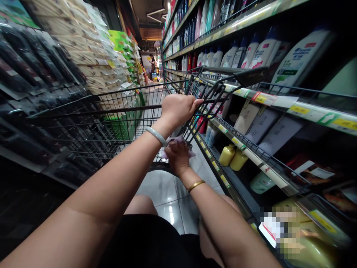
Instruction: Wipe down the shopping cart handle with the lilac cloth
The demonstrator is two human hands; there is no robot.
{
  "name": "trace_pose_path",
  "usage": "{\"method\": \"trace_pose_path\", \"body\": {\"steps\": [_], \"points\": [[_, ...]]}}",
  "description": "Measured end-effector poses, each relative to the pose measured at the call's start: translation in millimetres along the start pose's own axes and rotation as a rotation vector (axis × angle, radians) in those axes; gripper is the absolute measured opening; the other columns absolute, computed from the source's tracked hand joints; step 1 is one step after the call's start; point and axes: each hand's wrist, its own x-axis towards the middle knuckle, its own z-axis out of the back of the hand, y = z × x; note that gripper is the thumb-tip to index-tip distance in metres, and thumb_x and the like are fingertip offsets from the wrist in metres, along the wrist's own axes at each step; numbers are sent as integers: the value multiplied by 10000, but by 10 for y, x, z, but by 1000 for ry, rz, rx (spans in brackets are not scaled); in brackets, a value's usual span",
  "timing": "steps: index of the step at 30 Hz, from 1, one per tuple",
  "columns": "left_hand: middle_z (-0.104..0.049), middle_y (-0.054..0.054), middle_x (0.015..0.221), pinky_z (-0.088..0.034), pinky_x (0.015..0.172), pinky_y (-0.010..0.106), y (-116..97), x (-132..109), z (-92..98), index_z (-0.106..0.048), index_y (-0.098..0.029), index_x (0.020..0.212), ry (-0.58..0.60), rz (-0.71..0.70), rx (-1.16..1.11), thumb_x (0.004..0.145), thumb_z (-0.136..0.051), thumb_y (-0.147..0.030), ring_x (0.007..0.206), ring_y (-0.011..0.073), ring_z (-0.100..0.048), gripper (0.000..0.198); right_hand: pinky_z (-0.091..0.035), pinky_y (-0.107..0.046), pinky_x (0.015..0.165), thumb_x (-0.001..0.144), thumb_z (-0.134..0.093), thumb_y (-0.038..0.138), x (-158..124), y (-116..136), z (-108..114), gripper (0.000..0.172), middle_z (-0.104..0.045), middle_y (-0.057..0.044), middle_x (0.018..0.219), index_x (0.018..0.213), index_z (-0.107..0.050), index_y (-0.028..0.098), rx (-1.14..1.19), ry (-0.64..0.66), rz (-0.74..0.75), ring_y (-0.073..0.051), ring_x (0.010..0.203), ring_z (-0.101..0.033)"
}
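Note:
A black wire shopping cart (122, 108) stands before me, turned at an angle in the aisle. My left hand (177, 108), with a pale bangle (156, 136) on its wrist, is closed on the cart's frame near the handle end. Lower down, my right hand (178, 157) grips a light purple cloth (192, 153) against the cart's wire side. A gold bracelet (196, 186) circles that wrist. The cart's handle (251, 75) reaches toward the shelf on the right. My fingers hide part of the cloth and the wires behind it.
Shelves with white shampoo bottles (299, 56), boxes and yellow bottles (227, 155) line the right side, close to the cart. Hanging packaged goods (28, 56) fill the left. Grey floor tiles (164, 193) lie below. A person (152, 64) stands far down the aisle.

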Motion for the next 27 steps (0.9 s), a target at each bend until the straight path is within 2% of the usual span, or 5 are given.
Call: {"method": "trace_pose_path", "body": {"steps": [5,10,13,18,27], "points": [[-771,139,888,-245,645,361,16,5,1,-786,-234,945,9,1,-9,994,-17,-758,768,263,-654,932,-453,-440,966,1000,-609,263,-108,102,-265,165,-730,-45,1275,1025,-772,277,22,161,161,-270,1151,-571],[-768,142,882,-249,645,364,20,9,-11,-790,-238,958,2,-3,-1,987,-18,-767,757,265,-643,936,-396,-485,1056,1059,-506,272,-45,-13,-121,296,-653,-90,1444,1252,-728,303,-3,105,19,-303,1292,-523],[-769,139,885,-238,641,362,24,7,-23,-783,-245,948,-5,-3,2,972,-11,-784,757,260,-643,942,-387,-510,1086,1061,-482,238,-148,30,-186,345,-627,-113,1491,1326,-700,273,-18,284,78,-325,1358,-497],[-764,119,872,-247,639,360,43,7,1,-778,-261,945,11,-8,10,988,-47,-779,746,250,-631,897,-464,-379,890,915,-749,282,-212,178,-289,111,-766,-87,1064,850,-788,201,13,496,229,-261,1067,-631],[-752,107,912,-270,656,351,105,71,135,-748,-237,1028,154,-56,-26,1081,-312,-598,808,256,-646,568,-375,-440,958,1084,-509,418,270,-6,600,291,-702,-42,1386,1207,-753,320,-64,-55,-1,-278,1210,-541]]}}
